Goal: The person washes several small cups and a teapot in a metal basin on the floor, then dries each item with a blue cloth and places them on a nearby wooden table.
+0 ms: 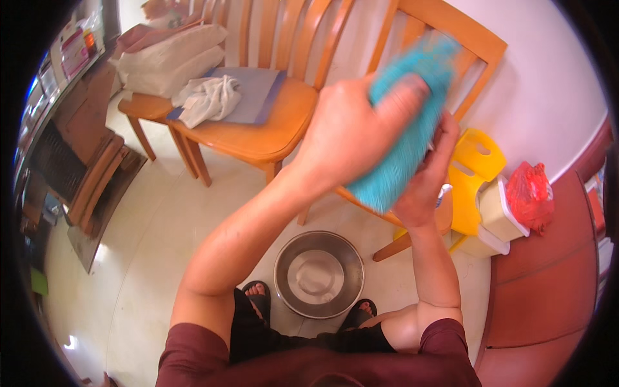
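Raised in front of me is a teal, fuzzy cloth-like item (pixel 406 150), blurred by motion. My left hand (pixel 348 126) grips it from above, thumb lying across its top face. My right hand (pixel 430 179) curls around its right side and underside; part of that hand is hidden behind it. A wooden chair (pixel 464 29) stands behind the item, its seat mostly covered by my hands. On the tiled floor between my sandalled feet rests a round stainless-steel basin (pixel 319 278), well below both hands. A small white object (pixel 443 191) shows beside my right wrist; its kind is unclear.
Another wooden chair (pixel 271 140) holds a crumpled pale cloth (pixel 213 99) on a grey-blue mat (pixel 256 92). Pale cushions (pixel 169 58) are piled left of it. To the right are a yellow plastic stool (pixel 466 193), a white-rimmed container (pixel 500 213), a red plastic bag (pixel 529 198) and a reddish-brown sofa (pixel 541 290).
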The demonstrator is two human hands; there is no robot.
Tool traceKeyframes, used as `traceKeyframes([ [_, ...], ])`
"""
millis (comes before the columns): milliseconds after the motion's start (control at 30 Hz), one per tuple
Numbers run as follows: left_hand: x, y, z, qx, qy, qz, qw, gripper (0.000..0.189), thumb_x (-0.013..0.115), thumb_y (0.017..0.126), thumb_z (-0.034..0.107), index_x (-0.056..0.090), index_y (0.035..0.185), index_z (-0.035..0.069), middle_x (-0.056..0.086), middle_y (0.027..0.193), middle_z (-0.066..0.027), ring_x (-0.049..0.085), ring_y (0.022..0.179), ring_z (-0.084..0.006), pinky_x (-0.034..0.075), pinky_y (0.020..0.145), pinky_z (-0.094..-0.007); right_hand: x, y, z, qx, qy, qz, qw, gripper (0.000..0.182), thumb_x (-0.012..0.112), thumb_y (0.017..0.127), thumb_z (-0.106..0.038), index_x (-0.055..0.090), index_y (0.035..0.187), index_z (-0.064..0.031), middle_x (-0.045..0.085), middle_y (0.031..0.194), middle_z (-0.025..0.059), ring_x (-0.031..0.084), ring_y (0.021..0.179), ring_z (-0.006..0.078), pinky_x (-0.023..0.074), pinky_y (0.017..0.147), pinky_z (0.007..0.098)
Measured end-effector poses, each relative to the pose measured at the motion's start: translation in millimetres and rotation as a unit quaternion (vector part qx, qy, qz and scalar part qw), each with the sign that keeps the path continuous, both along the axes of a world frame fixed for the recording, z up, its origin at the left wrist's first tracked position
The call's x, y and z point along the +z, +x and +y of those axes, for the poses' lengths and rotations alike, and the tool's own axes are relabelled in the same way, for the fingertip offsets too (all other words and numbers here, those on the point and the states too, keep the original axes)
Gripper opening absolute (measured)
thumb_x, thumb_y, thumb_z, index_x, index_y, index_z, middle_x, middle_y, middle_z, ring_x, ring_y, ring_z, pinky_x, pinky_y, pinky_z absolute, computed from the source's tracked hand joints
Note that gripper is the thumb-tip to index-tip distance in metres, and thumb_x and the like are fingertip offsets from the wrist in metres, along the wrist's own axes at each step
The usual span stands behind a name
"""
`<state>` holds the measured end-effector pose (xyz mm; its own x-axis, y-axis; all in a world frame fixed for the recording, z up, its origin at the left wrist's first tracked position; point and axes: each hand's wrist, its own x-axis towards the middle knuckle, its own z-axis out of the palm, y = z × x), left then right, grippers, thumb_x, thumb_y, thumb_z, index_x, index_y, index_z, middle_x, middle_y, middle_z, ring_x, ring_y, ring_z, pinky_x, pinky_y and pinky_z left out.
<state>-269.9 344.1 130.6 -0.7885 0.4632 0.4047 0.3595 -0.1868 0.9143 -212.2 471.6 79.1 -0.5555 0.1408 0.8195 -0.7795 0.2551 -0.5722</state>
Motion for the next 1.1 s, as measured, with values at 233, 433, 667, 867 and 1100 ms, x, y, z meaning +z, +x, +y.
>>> traceKeyframes([
  [233,-10,8,7,-0.194,0.298,-0.271,0.895,0.036,0.056,0.091,0.039,0.059,0.112,0.009,0.063,0.097,-0.0033,0.062,0.085,-0.0152,0.053,0.075,-0.0307,28,-7,5,-0.039,0.226,0.167,0.959,0.068,0.081,0.062,-0.013,0.044,0.118,-0.0033,0.045,0.131,0.0201,0.043,0.121,0.0346,0.035,0.1,0.0424],
  [433,9,9,-21,-0.219,0.151,-0.131,0.955,0.051,0.065,0.082,0.046,0.055,0.11,0.004,0.063,0.096,-0.0105,0.062,0.085,-0.0182,0.052,0.072,-0.0318,37,16,22,-0.056,0.228,-0.008,0.972,0.073,0.083,0.061,-0.015,0.049,0.124,-0.0021,0.049,0.13,0.0144,0.046,0.121,0.0307,0.0354,0.101,0.0398],
  [667,-1,26,0,-0.048,0.158,0.011,0.986,0.036,0.061,0.087,0.027,0.054,0.109,0.0,0.06,0.094,-0.0055,0.059,0.082,-0.0116,0.048,0.068,-0.0248,33,33,0,0.072,0.0,-0.06,0.996,0.067,0.086,0.061,-0.015,0.049,0.115,0.0028,0.051,0.12,0.0146,0.054,0.105,0.0179,0.0455,0.088,0.0315],
  [867,-23,12,16,-0.206,0.243,-0.238,0.918,0.038,0.054,0.093,0.035,0.053,0.114,0.004,0.06,0.102,-0.0098,0.061,0.092,-0.0192,0.052,0.08,-0.0322,26,14,6,0.037,0.075,0.165,0.983,0.051,0.079,0.066,-0.011,0.05,0.106,0.0032,0.051,0.122,0.0176,0.053,0.111,0.0227,0.0438,0.094,0.0349],
  [1100,-16,45,21,-0.145,0.269,-0.093,0.948,0.056,0.052,0.089,0.05,0.05,0.117,0.002,0.054,0.107,-0.0118,0.053,0.099,-0.0185,0.045,0.086,-0.0329,14,15,-3,-0.102,-0.125,0.028,0.987,0.044,0.071,0.077,-0.009,0.05,0.115,-0.0022,0.055,0.112,0.0083,0.056,0.098,0.0143,0.0466,0.085,0.0285],
])
